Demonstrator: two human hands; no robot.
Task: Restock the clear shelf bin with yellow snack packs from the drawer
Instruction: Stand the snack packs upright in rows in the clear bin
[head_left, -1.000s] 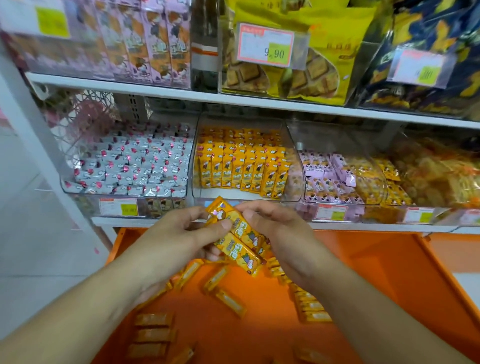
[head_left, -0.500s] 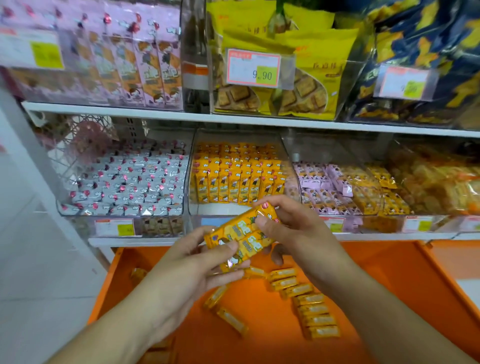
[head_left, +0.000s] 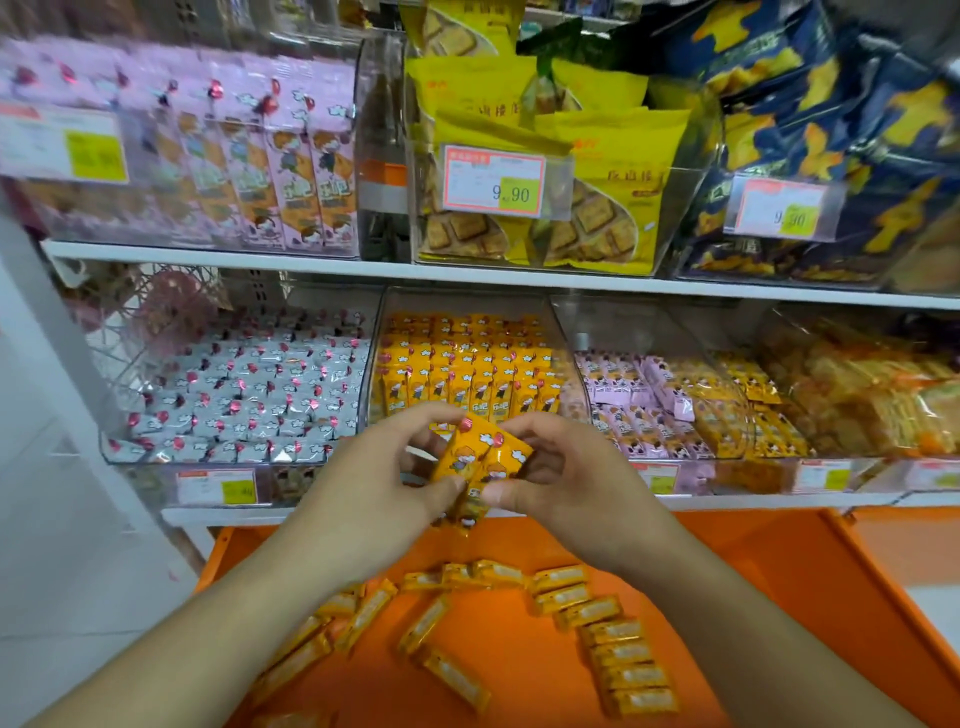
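Observation:
Between both hands I hold a small bunch of yellow snack packs (head_left: 480, 457), turned upright with their tops toward the shelf. My left hand (head_left: 374, 488) pinches the bunch from the left, and my right hand (head_left: 561, 478) pinches it from the right. Right behind the bunch stands the clear shelf bin (head_left: 558, 332), holding rows of upright yellow packs (head_left: 467, 369). Below my arms the orange drawer (head_left: 769, 597) is pulled out, with several loose yellow packs (head_left: 587, 608) lying flat on its floor.
A clear bin of silver-wrapped snacks (head_left: 234, 395) sits left of the yellow bin, and a bin of pink packs (head_left: 649, 400) sits to its right. The upper shelf (head_left: 311, 262) carries bags and price tags (head_left: 493, 179). White floor lies to the left.
The bunch of packs has risen from over the drawer to just in front of the yellow bin and turned from slanted to nearly upright. Both hands kept hold of it.

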